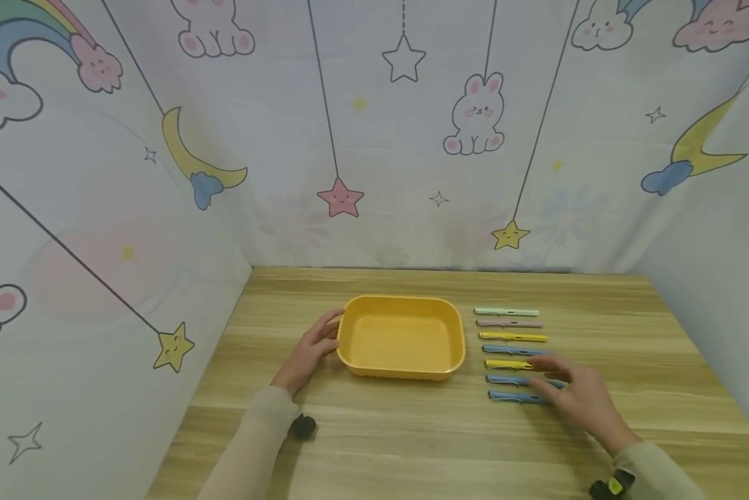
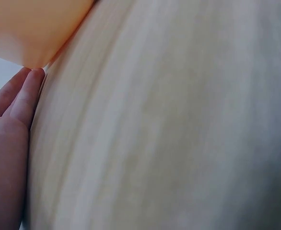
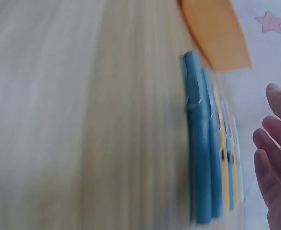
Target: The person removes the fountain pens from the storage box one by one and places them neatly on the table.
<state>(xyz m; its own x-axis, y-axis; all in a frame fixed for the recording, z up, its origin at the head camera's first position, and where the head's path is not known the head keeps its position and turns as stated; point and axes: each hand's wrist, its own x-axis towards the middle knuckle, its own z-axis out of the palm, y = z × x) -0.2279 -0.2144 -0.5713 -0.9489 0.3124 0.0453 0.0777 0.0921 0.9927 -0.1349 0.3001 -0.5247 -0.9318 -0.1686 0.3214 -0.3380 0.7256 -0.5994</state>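
An orange-yellow plastic box (image 1: 399, 373), with nothing inside, stands at mid-table. At its left side is my left hand (image 1: 310, 354), fingertips touching the outer wall; the left wrist view shows those fingers (image 2: 28, 96) fairly straight. To the right of the box lies a column of capped pens: from the back, light green (image 1: 506, 312), pink (image 1: 511, 323), yellow (image 1: 502, 337), blue (image 1: 508, 350), another yellow (image 1: 504, 364), and two blue ones, the nearest (image 1: 515, 396) at the front. Over the right ends of the nearer pens hovers my right hand (image 1: 577, 399), fingers spread apart and holding nothing.
The wood-grain table (image 1: 406, 444) meets a printed cloth backdrop (image 1: 406, 236) at the back, with similar cloth walls at left and right. Small black devices sit at both wrists, the left one (image 1: 303, 427) beside the sleeve.
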